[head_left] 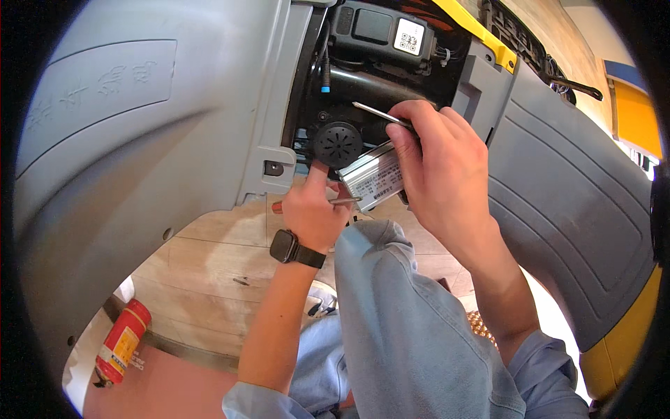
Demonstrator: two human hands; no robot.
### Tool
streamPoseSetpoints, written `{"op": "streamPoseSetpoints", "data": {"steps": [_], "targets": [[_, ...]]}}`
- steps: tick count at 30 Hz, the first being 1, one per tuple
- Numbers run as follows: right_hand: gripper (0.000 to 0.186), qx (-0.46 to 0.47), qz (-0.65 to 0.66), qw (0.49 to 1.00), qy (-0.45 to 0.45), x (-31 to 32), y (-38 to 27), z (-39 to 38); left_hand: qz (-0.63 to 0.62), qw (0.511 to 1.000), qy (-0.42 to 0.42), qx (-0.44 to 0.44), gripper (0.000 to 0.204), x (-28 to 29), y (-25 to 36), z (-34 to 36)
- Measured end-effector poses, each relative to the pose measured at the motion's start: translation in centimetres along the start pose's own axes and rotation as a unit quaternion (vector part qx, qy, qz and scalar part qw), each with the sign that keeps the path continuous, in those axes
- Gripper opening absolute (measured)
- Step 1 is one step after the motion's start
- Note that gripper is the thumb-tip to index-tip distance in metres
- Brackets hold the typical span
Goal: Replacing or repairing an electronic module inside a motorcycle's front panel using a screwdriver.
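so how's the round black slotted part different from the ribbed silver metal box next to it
The round black slotted part is dark, disc-shaped and sits mounted inside the opening of the grey vehicle body; the ribbed silver metal box is pale, rectangular, labelled and gripped by the right hand. The black part has slits on its face; the silver box has ridges along its edge. The left hand reaches up just below both.

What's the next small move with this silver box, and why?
Probably steady the silver box with the right hand and bring the screwdriver in the left hand to its lower edge: the box hangs half out of the open scooter panel.
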State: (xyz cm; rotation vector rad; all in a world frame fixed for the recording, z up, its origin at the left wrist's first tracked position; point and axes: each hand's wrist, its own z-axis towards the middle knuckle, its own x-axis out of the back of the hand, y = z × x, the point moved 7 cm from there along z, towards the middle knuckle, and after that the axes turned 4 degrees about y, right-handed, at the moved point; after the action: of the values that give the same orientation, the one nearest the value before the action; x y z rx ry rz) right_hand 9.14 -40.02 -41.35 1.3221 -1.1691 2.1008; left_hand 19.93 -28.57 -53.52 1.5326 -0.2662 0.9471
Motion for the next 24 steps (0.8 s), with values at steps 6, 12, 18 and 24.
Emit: {"op": "streamPoseSetpoints", "data": {"steps": [6,12,18,24], "targets": [[0.009,0.002,-0.002,1.0,-0.016,-0.1,0.0,0.1,-0.031,0.999,0.029,-0.007,0.06,-0.1,0.0,-0.2],[0.01,-0.008,0.007,0.999,-0.033,0.0,0.0,0.1,0.005,1.0,-0.003,0.005,0.062,0.2,-0.6,-0.6],[0.011,-0.023,-0.003,1.0,-0.01,0.3,0.0,0.0,0.029,1.0,0.008,0.003,0.056,0.5,-0.8,-0.9],[0.011,-0.031,-0.006,0.999,0.014,0.6,0.1,0.0,-0.059,0.994,-0.087,-0.012,0.036,0.0,-1.3,-0.8]]}}
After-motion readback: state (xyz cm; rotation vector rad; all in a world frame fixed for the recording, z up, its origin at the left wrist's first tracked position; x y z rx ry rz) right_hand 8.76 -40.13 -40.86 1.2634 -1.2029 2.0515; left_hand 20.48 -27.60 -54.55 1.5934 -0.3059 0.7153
